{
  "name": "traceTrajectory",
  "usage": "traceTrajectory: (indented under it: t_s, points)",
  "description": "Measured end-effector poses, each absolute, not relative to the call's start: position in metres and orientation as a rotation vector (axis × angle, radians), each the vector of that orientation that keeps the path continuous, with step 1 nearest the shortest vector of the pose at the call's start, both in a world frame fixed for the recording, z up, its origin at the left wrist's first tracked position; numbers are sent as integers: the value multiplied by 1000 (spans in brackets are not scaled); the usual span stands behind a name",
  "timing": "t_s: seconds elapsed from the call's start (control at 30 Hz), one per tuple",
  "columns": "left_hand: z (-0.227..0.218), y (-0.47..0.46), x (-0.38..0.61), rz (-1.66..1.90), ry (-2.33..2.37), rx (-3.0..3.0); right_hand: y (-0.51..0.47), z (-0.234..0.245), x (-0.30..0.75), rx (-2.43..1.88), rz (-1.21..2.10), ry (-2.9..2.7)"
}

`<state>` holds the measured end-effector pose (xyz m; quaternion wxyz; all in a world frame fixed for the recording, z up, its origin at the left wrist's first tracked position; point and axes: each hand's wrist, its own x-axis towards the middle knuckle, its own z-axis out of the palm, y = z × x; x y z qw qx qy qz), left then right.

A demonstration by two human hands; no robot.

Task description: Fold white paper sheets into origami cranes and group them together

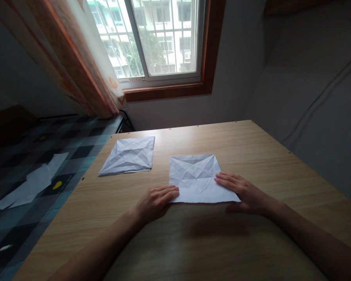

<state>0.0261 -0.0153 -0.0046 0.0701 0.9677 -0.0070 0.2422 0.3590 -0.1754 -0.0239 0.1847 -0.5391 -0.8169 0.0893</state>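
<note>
A creased white sheet of paper (195, 183) is in front of me on the wooden table, with crossing fold lines over its far part. My left hand (158, 199) grips its near left corner, fingers on top and the thumb mostly hidden. On the right edge, my right hand (245, 193) has its fingers over the paper and its thumb below the near corner. The near edge looks slightly raised, with a shadow under it. Farther left lies a stack of similarly creased white paper sheets (128, 154), apart from both hands.
The light wooden table (105, 222) reaches toward a wall and a barred window (169, 43). To the left, a bed with a checked cover (84, 134) carries loose white paper pieces (36, 183). A patterned curtain (73, 58) hangs above it. A cable (316, 99) runs along the right wall.
</note>
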Motion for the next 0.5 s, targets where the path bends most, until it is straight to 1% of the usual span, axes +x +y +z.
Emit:
traceTrajectory:
  t_s: [0.13, 0.27, 0.33, 0.43, 0.5]
  points:
    - [-4, -14, 21, 749, -59, 2814, -171, -30, 356, -1453, 171, -2216]
    - [-3, -13, 24, 808, 133, 2771, -169, -32, 354, -1355, 167, -2161]
    - [-3, -12, 25, 766, 182, 2756, -170, -30, 353, -1331, 194, -2135]
    - [-5, -12, 25, 784, 281, 2738, -173, -27, 349, -1389, 230, -1992]
    - [-6, -15, 25, 857, 473, 2679, -173, -24, 344, -1513, 274, -1830]
